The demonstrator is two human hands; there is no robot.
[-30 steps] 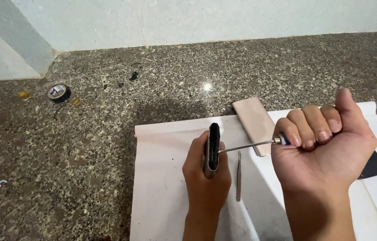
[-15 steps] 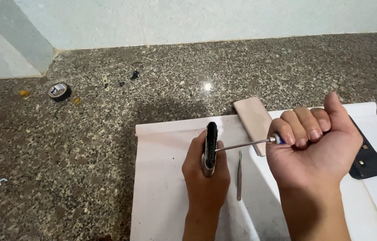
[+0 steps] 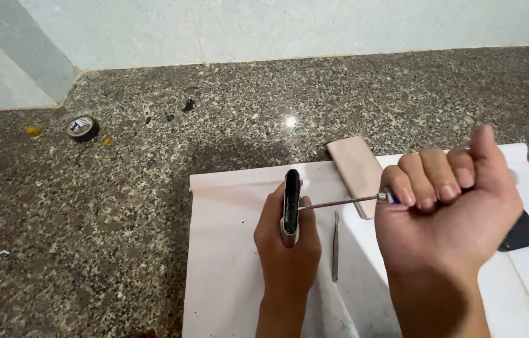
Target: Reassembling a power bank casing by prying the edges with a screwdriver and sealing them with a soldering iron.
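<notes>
Two hands: left hand (image 3: 286, 250) grips one phone (image 3: 291, 206) upright; right hand (image 3: 449, 209) fisted round one screwdriver (image 3: 346, 201).

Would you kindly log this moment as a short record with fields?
surface: speckled stone floor with a white sheet spread on it
left hand: grips a slim dark device held on edge
right hand: fist closed on a screwdriver, its shaft reaching the device's side
on the sheet: tweezers, beige flat piece, dark pointed piece
far left: tape roll
</notes>
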